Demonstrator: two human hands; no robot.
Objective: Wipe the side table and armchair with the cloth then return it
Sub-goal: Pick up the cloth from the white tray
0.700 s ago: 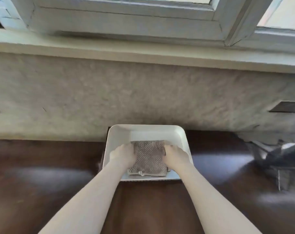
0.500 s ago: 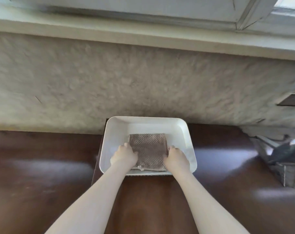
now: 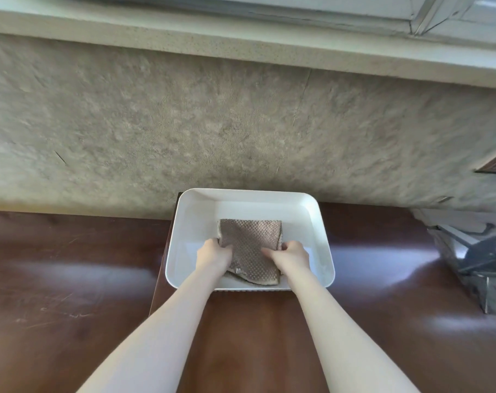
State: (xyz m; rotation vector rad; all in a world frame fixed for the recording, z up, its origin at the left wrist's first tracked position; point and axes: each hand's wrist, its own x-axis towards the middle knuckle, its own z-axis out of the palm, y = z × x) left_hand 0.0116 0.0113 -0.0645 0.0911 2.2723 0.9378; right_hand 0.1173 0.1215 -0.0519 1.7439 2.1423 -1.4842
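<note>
A folded grey-brown textured cloth (image 3: pixel 249 245) lies in a white rectangular tray (image 3: pixel 317 222) standing on a dark wooden surface against the wall. My left hand (image 3: pixel 214 255) grips the cloth's left edge. My right hand (image 3: pixel 290 255) grips its right side, with the thumb lying over the fabric. Both forearms reach in from the bottom of the view. The near corners of the cloth are partly hidden by my hands.
The dark glossy wooden surface (image 3: pixel 71 293) stretches left and right of the tray. A rough beige wall (image 3: pixel 241 123) rises behind it under a pale window ledge (image 3: pixel 184 32). A dark grey object (image 3: pixel 479 259) sits at the right edge.
The camera view has tilted downward. My hands have shifted toward the near part of the cloth and closed tighter on its edges; the near edge is slightly rumpled.
</note>
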